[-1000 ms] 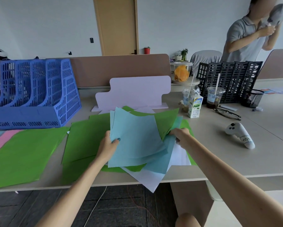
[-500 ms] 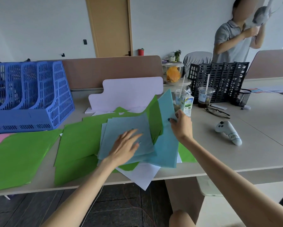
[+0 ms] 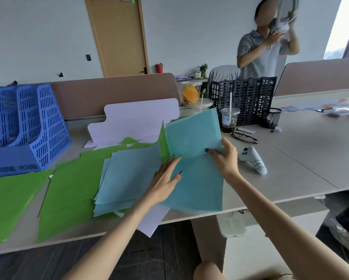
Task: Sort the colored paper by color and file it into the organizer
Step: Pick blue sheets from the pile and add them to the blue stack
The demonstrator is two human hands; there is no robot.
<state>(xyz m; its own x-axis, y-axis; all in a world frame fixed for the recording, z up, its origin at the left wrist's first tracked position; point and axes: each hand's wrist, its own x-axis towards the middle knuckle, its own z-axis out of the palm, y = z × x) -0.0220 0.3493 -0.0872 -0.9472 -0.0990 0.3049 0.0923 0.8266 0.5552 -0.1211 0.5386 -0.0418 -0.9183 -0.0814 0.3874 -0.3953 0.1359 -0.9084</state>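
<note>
- Over the last second we have watched the right hand (image 3: 224, 156) draw the large teal paper sheet (image 3: 193, 178) out from under the pile and swing it up. It now stands clear of the bright green paper sheets (image 3: 68, 188). Its upper half is raised and bent toward us, and its lower half lies across the near edge of the beige desk (image 3: 290, 168).
- The left hand (image 3: 165, 178) gripped the pale blue paper stack (image 3: 129, 174) a second ago, then pressed flat on it. It has since slid right, to where that stack meets the teal paper sheet.
- We judge from this that the blues are being pulled apart from the greens and gathered in one place. Sorting is under way and filing has not begun.
- The blue perforated plastic file organizer (image 3: 28, 126) stands at the far left of the desk, well apart from both hands.
- The right hand pinches the right edge of the teal paper sheet about halfway up. Its thumb lies on the face toward us and its fingers are behind, with the forearm reaching in from the lower right.
- The left hand lies palm down with straight fingers and holds nothing. Its fingertips are at the inner edge of the teal paper sheet and its thumb is spread onto that sheet.
- A white paper sheet (image 3: 153, 221) pokes out from under the pile, past the desk edge.
</note>
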